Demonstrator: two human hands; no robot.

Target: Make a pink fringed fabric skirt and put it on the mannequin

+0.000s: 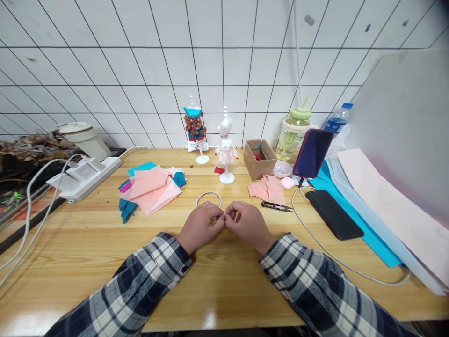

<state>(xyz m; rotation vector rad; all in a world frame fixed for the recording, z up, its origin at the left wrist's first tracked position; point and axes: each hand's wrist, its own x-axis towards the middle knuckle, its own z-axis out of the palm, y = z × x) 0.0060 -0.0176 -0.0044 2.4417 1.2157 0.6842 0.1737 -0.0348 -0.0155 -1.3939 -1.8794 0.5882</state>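
My left hand point(203, 225) and my right hand point(249, 225) meet over the middle of the table, thumbs and index fingers pinched together. Between the fingertips is a tiny pale bit, too small to name. Just beyond my left hand lies a thin white ring point(208, 194), its near side hidden by the hand. Farther back stands a white mini dress form point(226, 135) with a pale pink tulle skirt. Beside it, another dress form point(194, 124) wears a turquoise, brown and red outfit. Black thread snips point(278, 207) lie to the right of my right hand.
Fabric pieces point(150, 187) are heaped at left near a power strip point(87, 178). A cardboard box point(259, 159), pink crepe scraps point(268, 189), a drink jar point(293, 133) and a propped phone point(313, 153) stand right. A black phone point(335, 214) lies beside a white cable point(329, 255).
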